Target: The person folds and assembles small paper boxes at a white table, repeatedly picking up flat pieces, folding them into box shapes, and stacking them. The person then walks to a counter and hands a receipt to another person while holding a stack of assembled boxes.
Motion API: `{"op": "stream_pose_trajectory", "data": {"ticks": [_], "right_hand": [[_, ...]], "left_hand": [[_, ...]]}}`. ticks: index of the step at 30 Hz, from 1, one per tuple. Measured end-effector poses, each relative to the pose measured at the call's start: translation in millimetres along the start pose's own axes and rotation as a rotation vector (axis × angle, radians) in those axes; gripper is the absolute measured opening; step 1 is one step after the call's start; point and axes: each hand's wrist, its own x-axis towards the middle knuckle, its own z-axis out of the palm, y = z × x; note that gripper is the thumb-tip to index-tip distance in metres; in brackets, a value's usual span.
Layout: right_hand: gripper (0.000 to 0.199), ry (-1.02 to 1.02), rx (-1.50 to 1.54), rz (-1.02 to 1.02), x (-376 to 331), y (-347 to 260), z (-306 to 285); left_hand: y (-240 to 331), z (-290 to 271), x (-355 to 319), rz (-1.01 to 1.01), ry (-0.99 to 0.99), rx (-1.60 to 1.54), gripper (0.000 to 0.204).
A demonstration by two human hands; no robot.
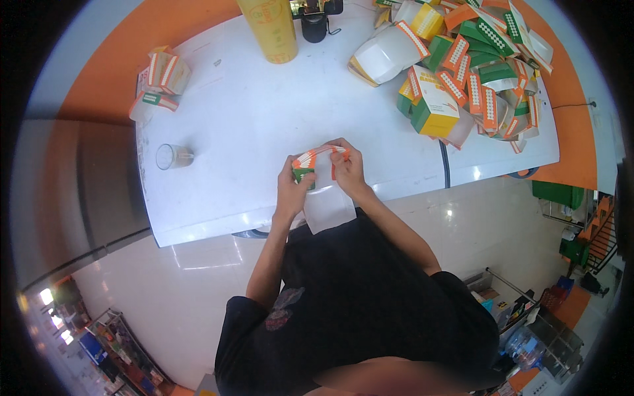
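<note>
Black shirt [389,297] cloth fills the lower middle, nearest the camera, with 2 bare forearms reaching from it to the near edge of a white table [244,119]. Between the 2 hands is a paper carton [328,208], its orange-and-green banded rim uppermost and its pale panel hanging past the table edge, in front of the shirt. The left hand [288,191] grips the rim's left end, thumb over the green patch; the right hand [351,173] pinches the other end. Fingers hide parts of the band.

A large heap of cartons [490,105] in orange, green, yellow and white crowds the table's right side, overlapping so much that I cannot count them. At its near-left edge is a yellow-and-green box [436,109]. Toward the far edge are a tall yellow container [269,30] and, just beside it, a black cylinder [315,28]. On the left are a clear glass [173,156] and, beyond it, a small carton group [167,74].
</note>
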Motion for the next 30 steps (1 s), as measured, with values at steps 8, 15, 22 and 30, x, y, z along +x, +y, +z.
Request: {"op": "stream_pose_trajectory", "data": {"ticks": [8,15,22,30], "right_hand": [[0.037,0.157,-0.208,-0.106,5,2,16],[0.037,0.144,-0.209,-0.169,13,-13,12],[0.047,0.225,-0.338,-0.115,43,-22,18],[0.046,0.21,-0.254,-0.107,43,-38,15]], "left_hand": [[17,17,23,0.057,0.286,0.155,0.036],[12,21,23,0.127,0.366,0.173,0.035],[34,16,17,0.111,0.226,0.367,0.026],[14,4,23,0.097,-0.077,-0.151,0.042]]}}
